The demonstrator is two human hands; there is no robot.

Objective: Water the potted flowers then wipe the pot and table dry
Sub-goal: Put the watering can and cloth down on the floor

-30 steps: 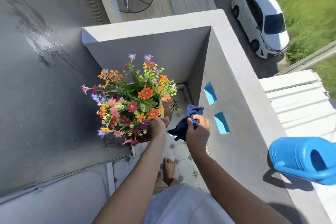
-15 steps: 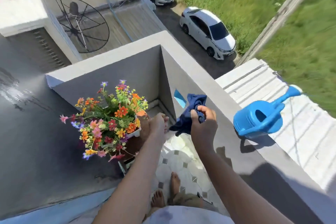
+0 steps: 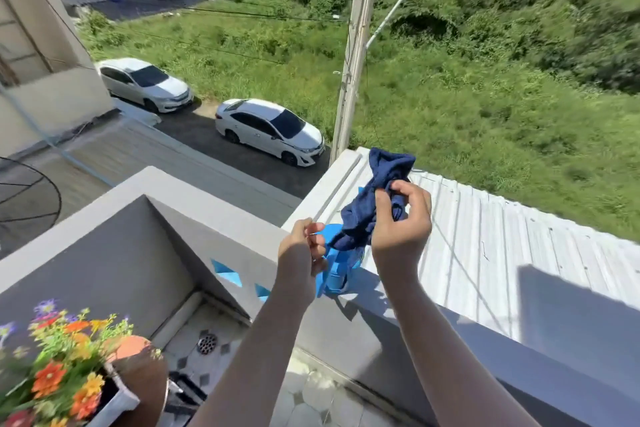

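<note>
My right hand (image 3: pixel 401 224) is raised over the balcony wall and grips a crumpled dark blue cloth (image 3: pixel 360 218). My left hand (image 3: pixel 304 248) hovers just left of the cloth with its fingers curled in and nothing visible in it. Behind both hands a light blue watering can (image 3: pixel 336 276) stands on the wall's top, mostly hidden by them and the cloth. At the bottom left corner are the colourful potted flowers (image 3: pixel 59 360) in a brown pot (image 3: pixel 145 378), far from both hands.
The grey balcony wall (image 3: pixel 207 201) has small blue cut-outs (image 3: pixel 227 272). Beyond it lies a white corrugated metal roof (image 3: pixel 485 246), then parked white cars, a pole and grass far below. The tiled floor has a drain (image 3: pixel 206 343).
My view has swung up and right, away from the flowers. My left hand has left the pot and both hands have risen to the watering can on the wall, the cloth still in my right hand.
</note>
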